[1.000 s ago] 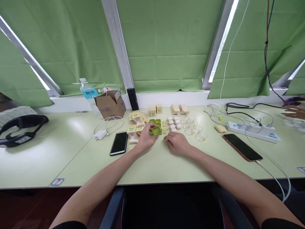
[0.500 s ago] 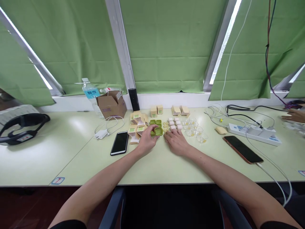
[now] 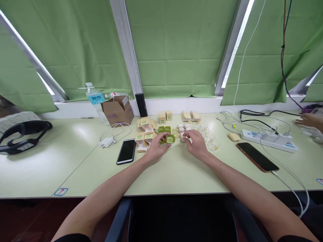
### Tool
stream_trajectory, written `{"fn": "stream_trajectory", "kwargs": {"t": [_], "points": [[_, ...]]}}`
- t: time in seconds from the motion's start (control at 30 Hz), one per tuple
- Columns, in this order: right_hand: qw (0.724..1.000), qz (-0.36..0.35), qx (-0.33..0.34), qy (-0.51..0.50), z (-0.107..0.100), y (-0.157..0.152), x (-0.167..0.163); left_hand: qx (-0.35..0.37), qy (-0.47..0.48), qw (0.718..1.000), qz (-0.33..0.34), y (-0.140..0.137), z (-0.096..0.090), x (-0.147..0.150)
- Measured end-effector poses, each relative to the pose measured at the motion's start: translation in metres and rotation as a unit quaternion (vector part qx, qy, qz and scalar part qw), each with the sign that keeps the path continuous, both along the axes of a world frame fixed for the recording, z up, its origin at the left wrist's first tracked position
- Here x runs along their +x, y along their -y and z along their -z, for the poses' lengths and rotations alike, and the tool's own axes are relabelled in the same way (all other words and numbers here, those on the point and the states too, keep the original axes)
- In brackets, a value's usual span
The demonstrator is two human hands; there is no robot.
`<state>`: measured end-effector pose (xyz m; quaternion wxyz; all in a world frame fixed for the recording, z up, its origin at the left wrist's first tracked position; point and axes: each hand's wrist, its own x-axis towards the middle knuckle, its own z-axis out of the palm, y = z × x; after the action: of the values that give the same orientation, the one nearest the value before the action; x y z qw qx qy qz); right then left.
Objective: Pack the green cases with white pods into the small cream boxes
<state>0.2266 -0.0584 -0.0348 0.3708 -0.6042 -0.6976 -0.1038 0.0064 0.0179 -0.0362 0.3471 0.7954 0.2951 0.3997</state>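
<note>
our left hand [image 3: 156, 147] pinches a green cup [image 3: 170, 138], and our half-curled right hand [image 3: 196, 144], its hold unclear to us, could jostle crowded pink blocks [image 3: 181, 129].

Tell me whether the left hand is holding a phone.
No, the left hand holds a small green cup, and the nearest phone lies on the table.

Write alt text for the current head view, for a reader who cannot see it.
A person's left hand holds a small green square cup over a pale table, while the right hand is at some pale pink blocks. Beige cartons and a smartphone lie beside the left hand; clear plastic containers sit right of the blocks.
</note>
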Motion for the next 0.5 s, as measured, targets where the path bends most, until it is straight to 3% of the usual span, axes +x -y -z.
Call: {"fn": "stream_trajectory", "kwargs": {"t": [0.27, 0.5], "points": [[0.974, -0.115, 0.17, -0.097, 0.005, 0.001, -0.009, -0.176, 0.162, 0.958, 0.155, -0.012, 0.009, 0.004], [0.957, -0.183, 0.181, -0.131, 0.003, 0.005, -0.017, -0.179, 0.16, 0.954, 0.18, -0.007, 0.007, 0.003]]}}
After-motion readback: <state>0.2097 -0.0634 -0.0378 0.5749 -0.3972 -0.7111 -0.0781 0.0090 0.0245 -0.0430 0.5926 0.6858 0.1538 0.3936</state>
